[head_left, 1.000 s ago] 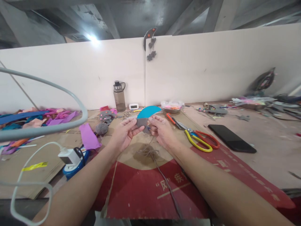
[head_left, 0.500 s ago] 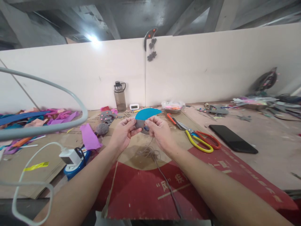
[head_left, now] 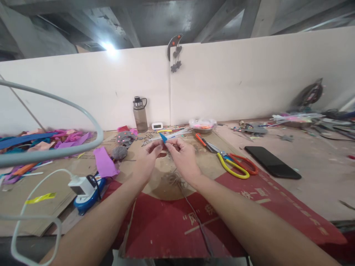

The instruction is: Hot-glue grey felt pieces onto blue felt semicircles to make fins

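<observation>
Between my hands, over the middle of the cardboard, a blue felt piece (head_left: 163,137) points up, turned so that only a narrow tip shows. The pinched fingers of my left hand (head_left: 152,152) hold its lower left end. My right hand (head_left: 181,153) grips it from the right with thumb and fingertips. The fingers hide most of the piece and any grey part on it. Thin grey yarn (head_left: 177,180) lies in a loose tangle below my hands, and a strand runs down towards the front edge.
Scissors (head_left: 233,165) and a black phone (head_left: 271,162) lie to the right. Behind stand a water bottle (head_left: 140,116) and a bowl (head_left: 202,129). Purple felt (head_left: 106,162), a grey yarn ball (head_left: 119,152) and a power strip (head_left: 88,199) are left. A grey tube (head_left: 91,114) arches across the upper left.
The blue piece has turned from its broad, rounded face to a narrow edge-on tip. The grey part held at its lower edge no longer shows. Both hands stay close together.
</observation>
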The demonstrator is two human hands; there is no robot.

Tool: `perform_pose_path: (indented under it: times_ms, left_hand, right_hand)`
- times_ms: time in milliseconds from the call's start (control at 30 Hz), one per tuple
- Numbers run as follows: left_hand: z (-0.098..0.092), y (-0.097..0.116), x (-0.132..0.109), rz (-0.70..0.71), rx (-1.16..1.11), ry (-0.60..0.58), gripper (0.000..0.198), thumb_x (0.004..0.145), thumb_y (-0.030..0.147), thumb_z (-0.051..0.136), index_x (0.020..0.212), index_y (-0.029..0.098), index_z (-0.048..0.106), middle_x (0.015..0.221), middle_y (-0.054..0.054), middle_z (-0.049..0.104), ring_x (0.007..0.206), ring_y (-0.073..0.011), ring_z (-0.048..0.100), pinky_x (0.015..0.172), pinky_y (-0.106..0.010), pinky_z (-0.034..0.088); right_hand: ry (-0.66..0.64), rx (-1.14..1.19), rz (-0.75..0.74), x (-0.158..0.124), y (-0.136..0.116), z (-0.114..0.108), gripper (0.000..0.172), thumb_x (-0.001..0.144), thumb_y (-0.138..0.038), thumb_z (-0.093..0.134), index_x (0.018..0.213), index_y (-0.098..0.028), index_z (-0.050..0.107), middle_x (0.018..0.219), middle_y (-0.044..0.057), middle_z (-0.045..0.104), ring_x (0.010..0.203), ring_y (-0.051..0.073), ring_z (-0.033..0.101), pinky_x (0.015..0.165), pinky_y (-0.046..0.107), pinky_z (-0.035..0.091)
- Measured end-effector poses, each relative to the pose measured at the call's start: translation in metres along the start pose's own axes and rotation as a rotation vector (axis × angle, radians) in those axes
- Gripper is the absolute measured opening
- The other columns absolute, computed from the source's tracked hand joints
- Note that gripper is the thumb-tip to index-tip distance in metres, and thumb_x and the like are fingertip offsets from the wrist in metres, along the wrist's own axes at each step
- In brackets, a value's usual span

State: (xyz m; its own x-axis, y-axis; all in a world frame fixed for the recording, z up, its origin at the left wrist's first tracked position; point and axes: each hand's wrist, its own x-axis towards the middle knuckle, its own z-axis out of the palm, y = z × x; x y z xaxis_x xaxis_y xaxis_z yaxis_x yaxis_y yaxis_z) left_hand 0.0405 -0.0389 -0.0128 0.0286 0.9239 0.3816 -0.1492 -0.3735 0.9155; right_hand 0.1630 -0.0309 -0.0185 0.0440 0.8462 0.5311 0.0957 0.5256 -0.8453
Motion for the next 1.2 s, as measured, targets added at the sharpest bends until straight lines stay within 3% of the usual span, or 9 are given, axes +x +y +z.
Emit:
perform_pose_path:
  times_ms: [133,267,433,667,933,1100,1200]
  left_hand:
    - [0.003,-0.001,-0.002,-0.002,0.044,-0.002,0.029,0.071,0.034,0.067,0.094,0.017,0.069,0.092,-0.007,0.069,0.087,-0.0195,0.062,0.077,-0.032,0.050]
    - [0.001,-0.005,0.001,-0.046,0.105,0.060,0.026,0.073,0.037,0.065,0.088,0.017,0.070,0.089,-0.006,0.070,0.075,-0.0168,0.063,0.073,-0.031,0.050]
    - [0.000,-0.007,0.003,-0.095,-0.021,0.008,0.028,0.076,0.038,0.063,0.082,0.013,0.071,0.086,-0.010,0.071,0.071,-0.0181,0.065,0.069,-0.032,0.052]
    - [0.003,0.000,0.003,-0.120,-0.145,0.065,0.024,0.069,0.034,0.070,0.077,0.012,0.071,0.078,-0.010,0.071,0.077,-0.0210,0.067,0.068,-0.032,0.054]
    - [0.004,-0.001,0.002,-0.120,-0.202,0.034,0.023,0.071,0.032,0.069,0.080,0.011,0.070,0.087,-0.012,0.072,0.083,-0.0226,0.068,0.085,-0.039,0.051]
    - [0.001,-0.002,0.004,-0.139,-0.152,0.004,0.025,0.073,0.033,0.068,0.082,0.010,0.069,0.087,-0.012,0.072,0.086,-0.0227,0.068,0.092,-0.040,0.048]
    - [-0.001,-0.002,0.005,-0.150,-0.114,-0.012,0.024,0.075,0.032,0.066,0.083,0.009,0.068,0.084,-0.011,0.072,0.084,-0.0208,0.068,0.093,-0.039,0.047]
  right_hand:
    - [-0.028,-0.033,0.010,0.000,0.002,-0.002,0.019,0.081,-0.033,0.052,0.083,-0.017,0.063,0.070,0.001,0.062,0.062,0.013,0.052,0.060,0.025,0.041]
    - [-0.056,-0.062,-0.010,0.001,0.000,-0.003,0.019,0.082,-0.032,0.051,0.084,-0.017,0.063,0.073,0.002,0.064,0.063,0.013,0.053,0.060,0.025,0.042]
    - [-0.093,-0.130,-0.082,0.001,0.000,-0.004,0.017,0.082,-0.028,0.049,0.084,-0.018,0.063,0.076,0.002,0.063,0.065,0.013,0.053,0.062,0.025,0.042]
    - [0.003,-0.251,-0.164,0.001,-0.001,-0.009,0.008,0.079,-0.024,0.053,0.085,-0.019,0.054,0.058,-0.006,0.046,0.054,0.011,0.044,0.057,0.024,0.037]
    - [-0.011,-0.283,-0.211,0.002,-0.002,-0.012,0.016,0.080,-0.022,0.051,0.096,-0.020,0.054,0.058,-0.007,0.038,0.054,0.012,0.042,0.057,0.025,0.036]
    - [-0.003,-0.261,-0.143,0.002,-0.001,-0.015,0.028,0.079,-0.024,0.054,0.107,-0.019,0.053,0.058,-0.007,0.038,0.055,0.012,0.043,0.057,0.024,0.035]
    - [-0.032,-0.246,-0.131,0.003,-0.001,-0.015,0.019,0.081,-0.026,0.053,0.097,-0.019,0.059,0.061,-0.005,0.047,0.057,0.012,0.044,0.057,0.024,0.036]
